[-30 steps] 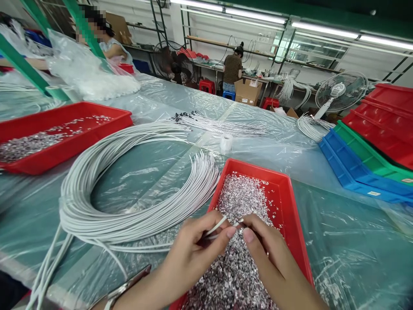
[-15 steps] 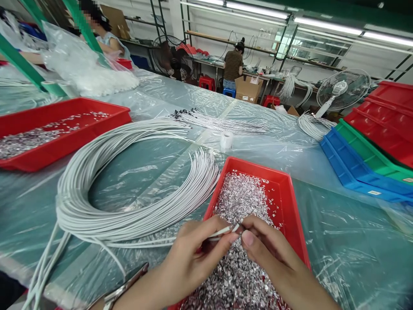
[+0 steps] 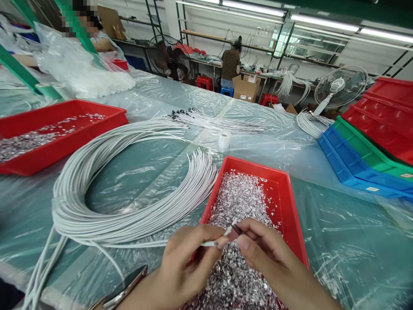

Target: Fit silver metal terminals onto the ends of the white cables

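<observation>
My left hand [image 3: 189,258] pinches the end of a thin white wire [image 3: 155,244] between thumb and forefinger. My right hand [image 3: 264,254] meets it fingertip to fingertip and holds a small dark piece against the wire's tip [image 3: 232,225]. Both hands hover over a red tray [image 3: 290,206] heaped with small shiny metal pieces [image 3: 238,202]. To the left, a big curved bundle of white wires [image 3: 106,172] lies on the plastic-covered table [image 3: 338,241]; the held wire runs out of it.
A second red tray [image 3: 64,144] with metal pieces sits at the left. Stacked blue, green and red trays [image 3: 364,146] stand at the right. More wires [image 3: 219,122], a tape roll [image 3: 224,139], fans and other people at benches lie beyond.
My hands have drawn a little closer to me and the wire tip now rests against the piece in my right fingers. The view has shifted slightly.
</observation>
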### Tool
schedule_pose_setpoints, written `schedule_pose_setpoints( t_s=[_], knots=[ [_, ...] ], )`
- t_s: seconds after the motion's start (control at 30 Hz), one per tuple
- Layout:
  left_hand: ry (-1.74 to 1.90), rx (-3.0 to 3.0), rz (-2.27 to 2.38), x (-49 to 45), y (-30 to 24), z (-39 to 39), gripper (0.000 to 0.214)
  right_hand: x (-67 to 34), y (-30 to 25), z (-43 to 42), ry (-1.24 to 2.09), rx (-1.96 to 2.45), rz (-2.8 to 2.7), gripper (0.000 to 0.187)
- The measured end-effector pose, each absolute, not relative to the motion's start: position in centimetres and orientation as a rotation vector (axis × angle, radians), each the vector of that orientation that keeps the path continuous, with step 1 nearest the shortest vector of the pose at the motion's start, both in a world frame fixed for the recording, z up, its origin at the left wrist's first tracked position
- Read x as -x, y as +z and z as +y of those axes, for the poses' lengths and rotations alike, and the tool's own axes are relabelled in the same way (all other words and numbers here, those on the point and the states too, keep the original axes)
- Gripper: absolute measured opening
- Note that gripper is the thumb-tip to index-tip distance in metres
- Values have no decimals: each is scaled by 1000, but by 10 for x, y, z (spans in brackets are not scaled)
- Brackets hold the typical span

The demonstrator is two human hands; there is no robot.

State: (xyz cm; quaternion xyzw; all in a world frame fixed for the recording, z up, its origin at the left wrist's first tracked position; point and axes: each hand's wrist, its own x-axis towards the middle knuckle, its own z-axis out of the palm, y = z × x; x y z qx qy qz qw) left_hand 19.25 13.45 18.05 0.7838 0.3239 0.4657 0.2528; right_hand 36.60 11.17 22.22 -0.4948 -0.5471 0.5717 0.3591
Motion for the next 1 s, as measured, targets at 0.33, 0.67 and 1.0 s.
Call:
schedule_pose_setpoints(
  t_s=[0.33,0.67,1.0],
  knots=[
    [1357,-1878,996,-194,180,139,15,-372,205,123,1377,1484,-1620,29],
    [896,-1921,902,-200,187,144,22,-384,230,112,823,1369,-1744,14],
    [886,-2085,838,-200,188,143,13,-395,234,107,774,1431,-2057,10]
  ],
)
